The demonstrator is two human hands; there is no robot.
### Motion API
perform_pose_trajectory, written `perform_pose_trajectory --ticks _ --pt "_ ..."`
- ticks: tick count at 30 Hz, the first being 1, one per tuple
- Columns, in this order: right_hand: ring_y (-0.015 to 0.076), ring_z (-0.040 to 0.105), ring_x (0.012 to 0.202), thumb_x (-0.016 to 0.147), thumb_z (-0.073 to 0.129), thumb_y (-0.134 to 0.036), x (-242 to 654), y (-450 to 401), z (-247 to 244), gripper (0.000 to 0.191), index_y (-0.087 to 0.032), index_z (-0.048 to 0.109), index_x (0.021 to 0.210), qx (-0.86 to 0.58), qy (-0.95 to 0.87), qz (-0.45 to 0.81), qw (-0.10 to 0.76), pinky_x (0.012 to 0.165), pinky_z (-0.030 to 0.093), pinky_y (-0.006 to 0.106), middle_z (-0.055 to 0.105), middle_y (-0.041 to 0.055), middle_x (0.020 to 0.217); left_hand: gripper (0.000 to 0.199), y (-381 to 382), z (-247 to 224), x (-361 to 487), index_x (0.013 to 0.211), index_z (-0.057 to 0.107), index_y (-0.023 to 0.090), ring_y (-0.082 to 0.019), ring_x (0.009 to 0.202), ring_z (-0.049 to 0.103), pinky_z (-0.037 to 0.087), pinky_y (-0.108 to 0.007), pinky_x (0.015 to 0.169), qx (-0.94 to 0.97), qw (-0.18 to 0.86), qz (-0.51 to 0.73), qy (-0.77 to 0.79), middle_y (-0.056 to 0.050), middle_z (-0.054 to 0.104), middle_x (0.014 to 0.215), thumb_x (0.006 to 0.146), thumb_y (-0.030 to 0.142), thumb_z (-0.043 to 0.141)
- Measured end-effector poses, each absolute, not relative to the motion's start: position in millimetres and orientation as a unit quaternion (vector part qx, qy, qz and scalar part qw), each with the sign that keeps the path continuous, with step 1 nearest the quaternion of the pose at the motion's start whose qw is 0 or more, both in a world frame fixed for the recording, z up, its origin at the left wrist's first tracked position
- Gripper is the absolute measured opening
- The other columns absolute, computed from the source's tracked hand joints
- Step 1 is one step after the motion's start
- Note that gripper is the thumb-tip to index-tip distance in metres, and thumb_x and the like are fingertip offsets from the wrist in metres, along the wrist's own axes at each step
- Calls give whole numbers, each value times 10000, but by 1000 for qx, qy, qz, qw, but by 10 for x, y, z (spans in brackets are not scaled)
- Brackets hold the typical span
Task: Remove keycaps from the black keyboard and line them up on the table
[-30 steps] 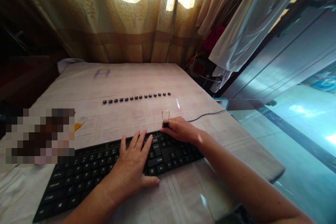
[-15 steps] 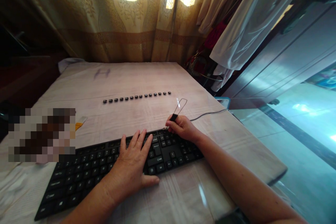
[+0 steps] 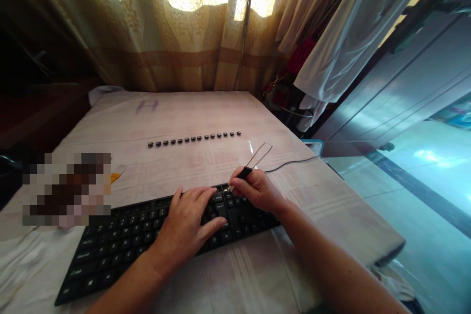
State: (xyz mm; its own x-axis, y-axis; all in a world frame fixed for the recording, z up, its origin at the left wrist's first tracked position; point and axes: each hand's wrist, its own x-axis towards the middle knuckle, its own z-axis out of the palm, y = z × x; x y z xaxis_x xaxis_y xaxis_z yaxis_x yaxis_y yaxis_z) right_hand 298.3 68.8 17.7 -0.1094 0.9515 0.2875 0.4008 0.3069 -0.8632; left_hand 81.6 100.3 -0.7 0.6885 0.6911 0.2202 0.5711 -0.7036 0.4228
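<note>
A black keyboard (image 3: 128, 235) lies at a slant on the covered table. Across its middle rests my left hand (image 3: 189, 218), open, with the fingers flat on the upper keys and the thumb out to the right. My right hand (image 3: 257, 189) is closed around the black handle of a keycap puller (image 3: 244, 172). The puller's long wire loop points up and away; its other, small metal end meets the keyboard's top row, where the exact contact is hard to see. Beyond the keyboard, several loose black keycaps (image 3: 193, 139) form a line.
A black cable (image 3: 290, 162) runs from behind my right hand to the table's right edge. On the left, a blurred-out patch (image 3: 66, 189) sits beside an orange-yellow item (image 3: 115, 177). Curtains (image 3: 184, 49) hang behind the table (image 3: 312, 235), clothes (image 3: 331, 49) to the right.
My left thumb has moved up from the keyboard's front edge onto the keys, and its fingers have drawn closer together. The right hand has tilted the keycap puller slightly to the right.
</note>
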Motion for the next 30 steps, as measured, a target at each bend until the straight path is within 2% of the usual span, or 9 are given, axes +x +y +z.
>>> perform_pose_trajectory --ticks 3,5,12,18,24,30 --pt "93 554 536 940 491 -377 2904 658 181 264 -173 577 795 -475 -699 301 441 547 445 203 605 -19 602 289 1024 22 859 1072 632 222 -244 958 653 464 -464 939 882 202 262 337 -58 718 1026 809 341 657" --pt "92 557 540 944 488 -371 2859 652 164 265 -171 580 798 -467 -707 301 439 551 442 199 606 -19 605 230 1034 33 870 1015 648 228 -224 897 665 502 -402 851 870 227 289 329 -35 730 960 804 317 666" --pt "95 564 560 944 495 -388 2797 671 85 274 -165 606 829 -453 -716 317 426 569 440 198 615 -18 623 144 1043 -12 854 953 691 262 -182 827 683 503 -316 798 850 263 329 316 8 753 888 823 255 630" --pt "92 583 587 946 500 -350 2802 679 64 242 -162 633 871 -437 -727 302 434 571 446 189 638 -7 674 126 1054 9 864 891 707 251 -177 771 676 510 -292 766 829 296 314 356 9 743 818 786 268 639" --pt "112 651 691 935 525 -286 2781 682 60 180 -170 657 894 -430 -733 273 451 663 497 208 702 18 784 140 1082 21 848 885 710 250 -174 751 659 500 -290 757 823 335 266 372 14 722 780 785 307 630" --pt "135 687 781 925 550 -290 2759 679 18 164 -183 673 948 -424 -717 283 475 724 535 235 734 28 852 190 1083 9 827 927 696 223 -167 743 665 510 -263 715 803 387 250 379 2 718 786 809 331 595"
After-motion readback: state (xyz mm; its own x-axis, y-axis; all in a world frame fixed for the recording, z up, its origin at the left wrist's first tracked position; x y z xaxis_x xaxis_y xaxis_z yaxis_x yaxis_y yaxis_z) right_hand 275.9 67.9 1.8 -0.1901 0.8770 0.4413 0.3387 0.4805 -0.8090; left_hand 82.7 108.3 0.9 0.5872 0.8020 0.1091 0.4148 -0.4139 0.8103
